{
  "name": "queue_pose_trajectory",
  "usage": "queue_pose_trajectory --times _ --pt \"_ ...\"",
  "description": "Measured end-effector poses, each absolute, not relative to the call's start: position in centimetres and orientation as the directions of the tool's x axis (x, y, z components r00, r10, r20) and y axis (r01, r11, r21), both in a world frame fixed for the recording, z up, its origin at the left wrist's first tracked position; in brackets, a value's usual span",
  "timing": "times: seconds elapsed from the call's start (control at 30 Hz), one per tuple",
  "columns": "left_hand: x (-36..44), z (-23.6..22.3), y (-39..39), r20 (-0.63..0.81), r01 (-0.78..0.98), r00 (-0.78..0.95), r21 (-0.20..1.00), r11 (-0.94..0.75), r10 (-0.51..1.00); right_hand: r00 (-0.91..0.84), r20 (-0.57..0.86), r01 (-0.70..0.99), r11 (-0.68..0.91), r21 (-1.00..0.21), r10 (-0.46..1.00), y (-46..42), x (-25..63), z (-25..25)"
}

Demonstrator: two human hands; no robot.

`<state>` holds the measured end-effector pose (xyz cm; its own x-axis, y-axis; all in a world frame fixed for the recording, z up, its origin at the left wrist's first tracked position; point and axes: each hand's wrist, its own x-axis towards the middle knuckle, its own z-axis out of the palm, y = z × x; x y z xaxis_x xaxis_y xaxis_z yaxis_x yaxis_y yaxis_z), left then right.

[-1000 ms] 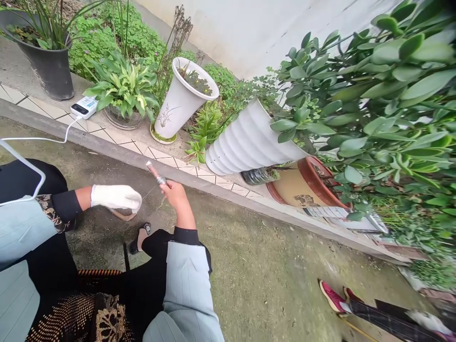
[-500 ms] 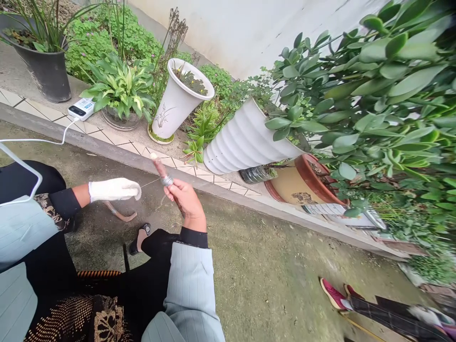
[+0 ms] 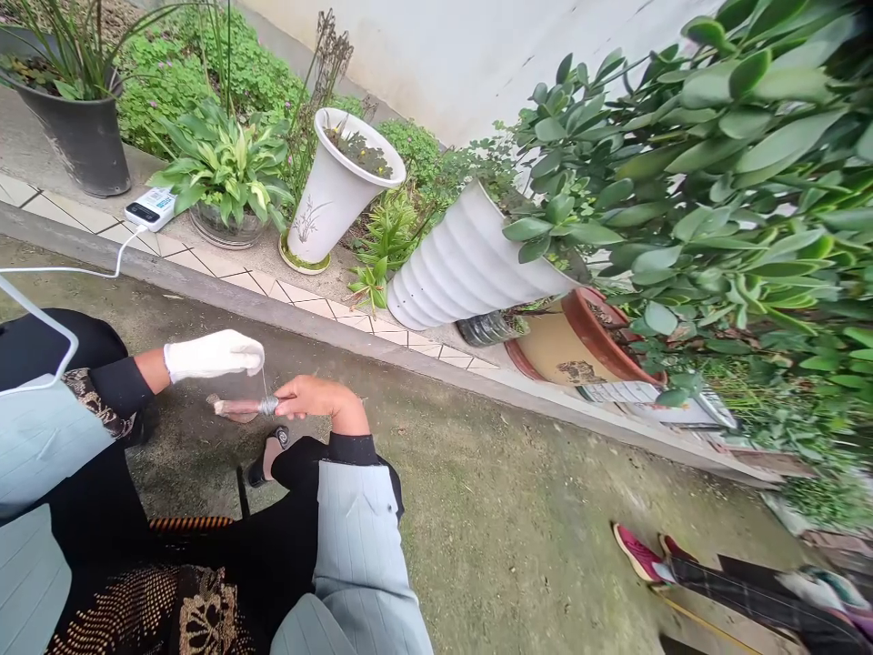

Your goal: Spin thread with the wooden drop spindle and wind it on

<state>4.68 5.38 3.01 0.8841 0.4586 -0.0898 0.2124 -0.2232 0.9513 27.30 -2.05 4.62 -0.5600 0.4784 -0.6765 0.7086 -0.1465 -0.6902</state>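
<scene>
My right hand (image 3: 315, 398), bare, is closed round a short brownish stick (image 3: 238, 407) that lies level and points left. A band of grey thread (image 3: 268, 406) is wound on the stick next to my fingers. My left hand (image 3: 215, 355), in a white glove, hovers just above the stick with its fingers pinched on a thin thread (image 3: 264, 382) that runs down to the wound band. Both hands are over my lap and the concrete ground.
A tiled curb (image 3: 306, 305) carries a black pot (image 3: 75, 136), a white vase pot (image 3: 334, 191), a ribbed white pot (image 3: 470, 264), a brown pot (image 3: 573, 346) and a white power bank (image 3: 150, 207) with cable. Another person's pink shoes (image 3: 637, 555) are at lower right.
My right hand has swung the stick from pointing upward down to level, pointing left, and dropped lower. My gloved left hand has stayed above it, still pinching the thread.
</scene>
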Motion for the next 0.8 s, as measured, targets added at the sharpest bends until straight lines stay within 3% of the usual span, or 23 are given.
queue_pose_trajectory --times 0.03,0.1,0.17,0.23,0.3,0.4,0.5,0.57,0.67,0.73,0.8 --pt "4.6 2.8 5.6 -0.085 0.216 0.871 0.951 -0.222 0.484 -0.627 -0.618 0.621 -0.174 -0.764 0.474 -2.2 27.5 5.0" --pt "4.6 2.2 5.6 -0.075 0.209 0.845 0.958 -0.197 0.53 -0.633 -0.455 0.413 -0.224 -0.883 0.627 -2.4 27.9 5.6" --pt "4.8 1.6 5.3 -0.088 0.182 0.85 0.974 -0.133 0.519 -0.424 -0.287 0.213 -0.213 -0.954 0.859 -2.3 28.4 6.0" --pt "5.1 1.2 4.6 -0.127 0.169 0.89 0.984 -0.058 0.437 -0.103 -0.158 0.108 -0.147 -0.983 0.982 -2.0 28.8 5.9" --pt "5.5 1.3 4.0 -0.155 0.178 0.933 0.983 -0.044 0.324 0.132 -0.126 0.153 -0.146 -0.977 0.983 -1.5 29.2 5.5" --pt "5.6 2.6 3.7 -0.143 0.17 0.958 0.981 -0.089 0.249 0.228 -0.216 0.498 -0.304 -0.812 0.949 -0.9 29.6 4.7" --pt "5.2 3.8 4.3 -0.104 0.157 0.954 0.972 -0.174 0.28 0.159 -0.354 0.811 -0.327 -0.486 0.921 -1.0 29.2 4.1" --pt "4.9 4.1 4.8 -0.103 0.187 0.949 0.944 -0.271 0.299 0.017 -0.517 0.888 -0.25 -0.385 0.856 -1.1 28.5 3.8" --pt "4.6 3.7 5.4 -0.096 0.24 0.916 0.908 -0.342 0.389 -0.307 -0.741 0.871 -0.138 -0.472 0.597 -1.4 27.3 3.8" --pt "4.6 3.1 5.6 -0.091 0.275 0.874 0.903 -0.331 0.478 -0.513 -0.728 0.767 -0.138 -0.627 0.455 -1.7 26.9 4.2" --pt "4.6 2.6 5.8 -0.086 0.298 0.832 0.903 -0.31 0.548 -0.658 -0.606 0.593 -0.189 -0.783 0.446 -2.1 27.2 5.0"
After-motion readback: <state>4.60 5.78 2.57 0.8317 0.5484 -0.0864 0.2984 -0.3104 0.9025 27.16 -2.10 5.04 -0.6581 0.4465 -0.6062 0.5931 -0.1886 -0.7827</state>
